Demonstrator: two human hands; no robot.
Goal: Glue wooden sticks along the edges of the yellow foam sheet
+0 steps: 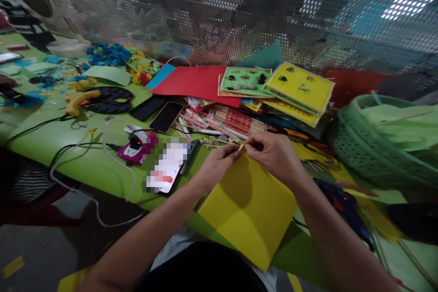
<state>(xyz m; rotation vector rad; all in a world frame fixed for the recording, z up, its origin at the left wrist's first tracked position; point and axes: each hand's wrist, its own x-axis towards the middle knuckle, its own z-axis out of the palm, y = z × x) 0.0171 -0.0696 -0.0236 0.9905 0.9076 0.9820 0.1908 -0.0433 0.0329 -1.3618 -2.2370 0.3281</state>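
A yellow square board [253, 210] lies at the table's front edge, one corner jutting towards my body. Above its far corner my left hand [222, 162] and my right hand [273, 153] meet, fingertips pinched. Between the fingertips shows a small yellow strip [242, 147]; both hands appear to grip it, and most of it is hidden. Just beyond the hands lies a heap of sticks and pens [219, 125]. To the left of my left hand is a phone with a lit screen [169, 164], with a dark pen [190, 156] beside it.
A purple power strip [138, 148] with cables sits at left. Behind are dark phones [166, 116], red sheets [195, 83] and decorated yellow boards [299, 86]. At right stand a green basket [359, 146] and a glue gun [342, 200]. A mesh screen [219, 27] borders the back.
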